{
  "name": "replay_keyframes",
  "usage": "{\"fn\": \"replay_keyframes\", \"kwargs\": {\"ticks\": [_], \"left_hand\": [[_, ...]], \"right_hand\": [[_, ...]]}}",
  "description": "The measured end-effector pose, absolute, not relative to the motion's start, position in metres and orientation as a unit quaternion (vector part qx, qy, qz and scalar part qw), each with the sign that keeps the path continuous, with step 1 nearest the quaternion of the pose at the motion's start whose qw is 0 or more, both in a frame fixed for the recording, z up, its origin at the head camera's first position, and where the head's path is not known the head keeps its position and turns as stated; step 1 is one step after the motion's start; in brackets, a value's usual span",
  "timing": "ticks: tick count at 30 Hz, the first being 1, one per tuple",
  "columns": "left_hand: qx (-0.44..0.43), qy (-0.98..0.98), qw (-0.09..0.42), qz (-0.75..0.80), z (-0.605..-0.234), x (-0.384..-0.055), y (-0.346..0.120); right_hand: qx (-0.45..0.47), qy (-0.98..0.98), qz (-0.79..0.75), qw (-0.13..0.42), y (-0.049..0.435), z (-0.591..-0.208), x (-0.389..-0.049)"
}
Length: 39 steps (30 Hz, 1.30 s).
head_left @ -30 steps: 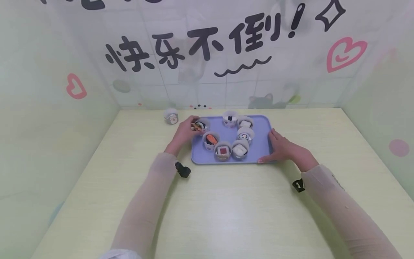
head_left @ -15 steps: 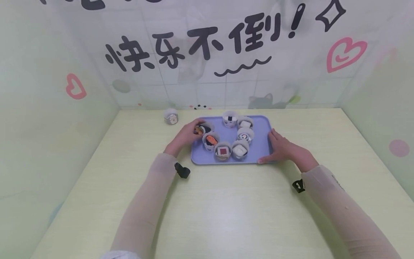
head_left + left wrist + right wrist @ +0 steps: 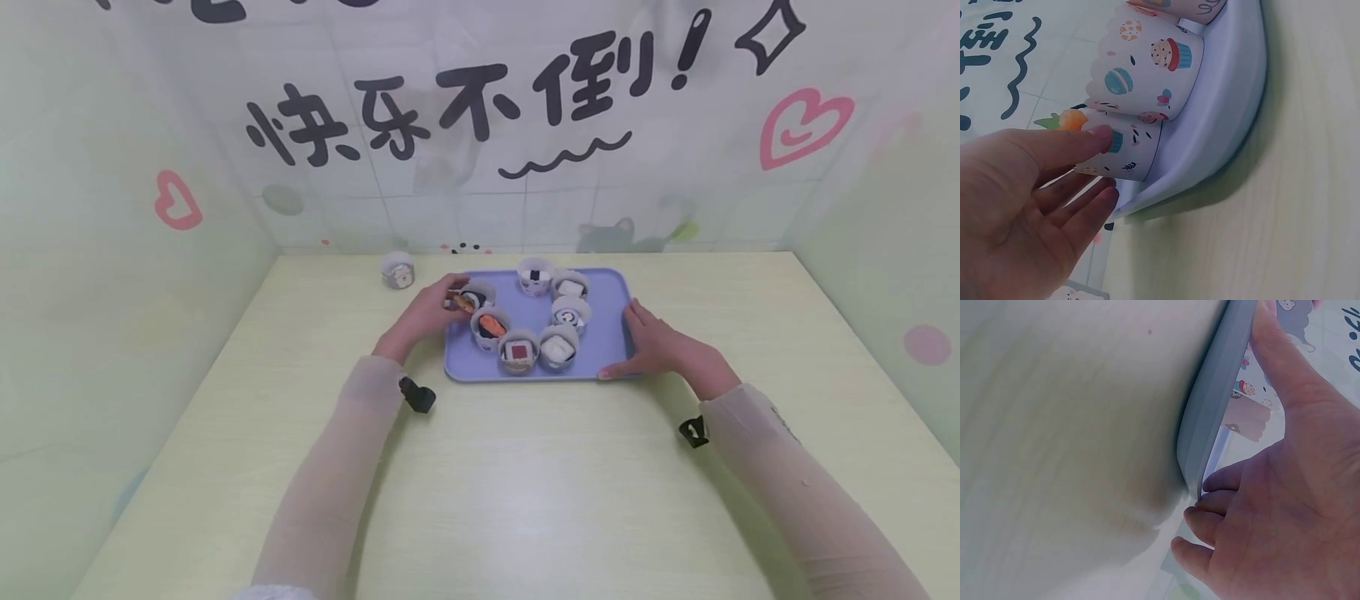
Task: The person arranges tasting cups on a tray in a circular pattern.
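In the head view, a blue tray lies on the table, bearing several patterned paper cups with sushi pieces in them. My left hand holds the paper cup at the tray's left end, thumb on its near side. That cup's roll has an orange topping; a green tip shows in the left wrist view. Beside it stands a cup with orange-topped sushi. My right hand grips the tray's right front corner, thumb on the front rim. Fingertips touch the rim in the right wrist view.
Another paper cup stands on the table left of the tray, near the back wall. Other cups curve along the tray, among them one with a red-centred square. Side walls flank the pale table.
The cup in my left hand has shifted slightly right and nearer, coming to stand beside the orange-topped sushi's cup. My left wrist has moved a little left. The right hand stays put.
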<state>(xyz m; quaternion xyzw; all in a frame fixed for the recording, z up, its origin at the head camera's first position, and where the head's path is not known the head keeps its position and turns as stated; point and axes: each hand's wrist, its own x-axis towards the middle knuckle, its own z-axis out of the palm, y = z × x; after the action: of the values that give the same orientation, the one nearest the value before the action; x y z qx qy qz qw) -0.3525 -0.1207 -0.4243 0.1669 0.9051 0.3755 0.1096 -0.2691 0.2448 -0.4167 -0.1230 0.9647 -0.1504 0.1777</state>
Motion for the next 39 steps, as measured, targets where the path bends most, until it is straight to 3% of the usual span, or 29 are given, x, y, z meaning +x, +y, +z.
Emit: {"fn": "replay_keyframes", "kwargs": {"ticks": [13,39], "left_hand": [[0.170,0.888,0.104,0.413,-0.414,-0.352,-0.129],[0.129,0.891,0.029,0.434,-0.400,-0.360,-0.157]], "right_hand": [[-0.122,0.964,-0.157,0.179,0.245,-0.416,-0.270],[-0.124,0.963,-0.155,0.179,0.245,-0.416,-0.270]]}}
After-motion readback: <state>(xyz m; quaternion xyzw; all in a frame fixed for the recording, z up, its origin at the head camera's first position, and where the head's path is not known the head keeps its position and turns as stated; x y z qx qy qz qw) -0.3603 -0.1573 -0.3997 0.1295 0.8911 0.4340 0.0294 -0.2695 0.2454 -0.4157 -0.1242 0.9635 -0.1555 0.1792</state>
